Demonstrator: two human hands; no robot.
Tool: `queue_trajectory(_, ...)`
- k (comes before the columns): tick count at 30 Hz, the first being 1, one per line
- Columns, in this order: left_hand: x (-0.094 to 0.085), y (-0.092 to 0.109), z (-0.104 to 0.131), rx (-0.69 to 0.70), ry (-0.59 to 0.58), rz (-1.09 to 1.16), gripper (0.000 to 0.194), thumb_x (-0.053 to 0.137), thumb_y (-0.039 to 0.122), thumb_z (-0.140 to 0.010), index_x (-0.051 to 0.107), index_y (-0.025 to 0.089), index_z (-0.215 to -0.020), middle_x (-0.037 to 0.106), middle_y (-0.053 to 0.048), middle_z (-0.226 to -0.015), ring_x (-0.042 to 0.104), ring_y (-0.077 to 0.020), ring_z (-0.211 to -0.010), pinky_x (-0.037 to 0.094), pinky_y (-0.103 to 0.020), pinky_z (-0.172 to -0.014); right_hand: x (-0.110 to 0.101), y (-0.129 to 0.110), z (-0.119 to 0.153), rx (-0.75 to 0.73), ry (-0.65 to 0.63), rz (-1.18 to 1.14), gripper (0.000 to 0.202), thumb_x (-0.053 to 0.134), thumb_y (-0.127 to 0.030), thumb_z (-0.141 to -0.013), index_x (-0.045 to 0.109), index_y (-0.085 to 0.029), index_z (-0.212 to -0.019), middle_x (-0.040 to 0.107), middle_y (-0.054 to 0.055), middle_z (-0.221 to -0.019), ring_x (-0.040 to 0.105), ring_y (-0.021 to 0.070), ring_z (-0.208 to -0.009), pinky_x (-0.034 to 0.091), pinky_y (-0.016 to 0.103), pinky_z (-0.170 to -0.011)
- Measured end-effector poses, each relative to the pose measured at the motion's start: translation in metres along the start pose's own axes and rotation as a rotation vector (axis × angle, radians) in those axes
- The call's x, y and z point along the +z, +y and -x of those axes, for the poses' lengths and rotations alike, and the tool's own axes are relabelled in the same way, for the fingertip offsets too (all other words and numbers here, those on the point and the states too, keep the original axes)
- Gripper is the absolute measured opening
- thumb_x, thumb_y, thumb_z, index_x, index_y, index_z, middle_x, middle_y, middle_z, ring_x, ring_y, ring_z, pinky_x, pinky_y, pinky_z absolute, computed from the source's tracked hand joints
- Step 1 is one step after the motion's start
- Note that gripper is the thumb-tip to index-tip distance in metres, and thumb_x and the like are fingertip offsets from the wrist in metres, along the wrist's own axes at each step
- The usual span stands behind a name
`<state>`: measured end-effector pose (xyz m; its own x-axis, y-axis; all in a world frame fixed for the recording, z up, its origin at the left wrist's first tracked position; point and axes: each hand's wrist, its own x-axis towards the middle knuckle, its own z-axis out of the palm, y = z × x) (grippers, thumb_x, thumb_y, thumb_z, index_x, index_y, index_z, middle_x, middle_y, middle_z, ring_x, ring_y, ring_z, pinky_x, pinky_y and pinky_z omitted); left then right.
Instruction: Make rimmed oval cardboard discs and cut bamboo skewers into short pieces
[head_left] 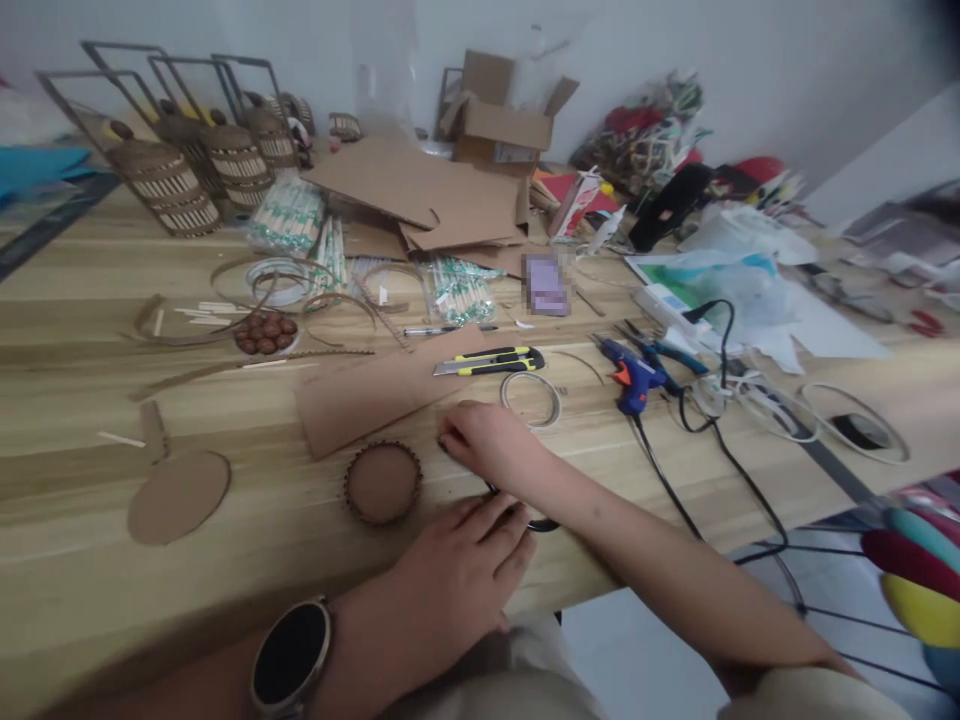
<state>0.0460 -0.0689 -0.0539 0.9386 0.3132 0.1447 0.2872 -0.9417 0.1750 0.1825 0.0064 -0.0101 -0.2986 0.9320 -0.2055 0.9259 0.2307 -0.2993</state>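
My left hand (469, 560), a watch (291, 655) on its wrist, lies with fingers stretched out at the table's front edge. Under and beside its fingertips shows a black curved object (543, 525), mostly covered. My right hand (480, 438) is curled closed just beyond, its forearm crossing from the right; a small dark bit shows at its fingertips, too small to name. Left of the hands sits a round cardboard piece with a ridged rim (384, 483). A yellow-and-black cutter (491, 361) lies behind my right hand, beside a tape roll (531, 400) and a cardboard strip (375, 392).
A blue glue gun (632, 375) with a black cord and pliers (679, 358) lie right. A cardboard disc with a tab (180, 497) and brown balls (265, 333) are left. Bundled sticks (459, 290), cardboard sheets (420, 190), stick lanterns (166, 185) and an open box (504, 125) stand behind.
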Motion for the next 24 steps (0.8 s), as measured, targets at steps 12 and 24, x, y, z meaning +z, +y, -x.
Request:
queue_trajectory(12,-0.002,-0.002,-0.003,0.0,-0.099,0.046,0.06,0.063,0.051,-0.092,0.055,0.014,-0.139,0.052,-0.01,-0.151,0.046,-0.0287,-0.141,0.042,-0.039,-0.111,-0.012,0.07,0.036,0.248,0.457,0.008,0.012,0.058,-0.022,-0.093,0.069,-0.019,-0.09,0.075,0.002,-0.084,0.068,0.0158,-0.075,0.047,0.023,-0.066)
queue_trajectory(24,0.003,-0.001,-0.003,-0.021,-0.063,0.037,0.058,0.066,0.05,-0.09,0.059,0.014,-0.135,0.054,-0.01,-0.15,0.048,-0.0278,-0.139,0.044,-0.038,-0.109,-0.018,0.126,0.046,0.405,0.267,0.425,0.025,0.048,-0.023,-0.099,0.072,-0.015,-0.093,0.076,0.011,-0.1,0.07,0.022,-0.085,0.033,0.027,-0.056)
